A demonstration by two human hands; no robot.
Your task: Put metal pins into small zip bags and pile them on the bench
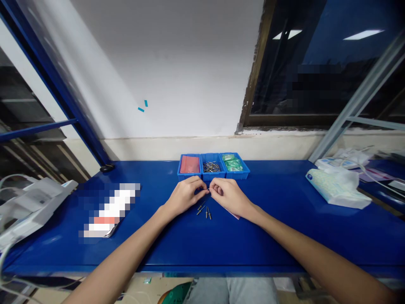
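Observation:
My left hand (187,195) and my right hand (230,196) meet over the blue table, thumbs and fingertips pinched close together. Something thin and pale shows between the fingertips, too small to make out. Just below the hands lie several blind rivets (206,212) with thin pins, loose on the tabletop. From under my right hand peeks the edge of a flat pinkish piece (234,216), mostly covered. Behind the hands stand three joined blue bins: the left one (179,174) holds pink-red sheets or bags, the middle one (218,175) a heap of rivets, the right one (242,174) green packets.
A phone-like slab (110,211), partly blurred out, lies on the left of the blue table (177,249). White devices with cables (34,202) sit at the far left. A tissue pack (337,188) rests at the right. Behind is a white wall (174,76).

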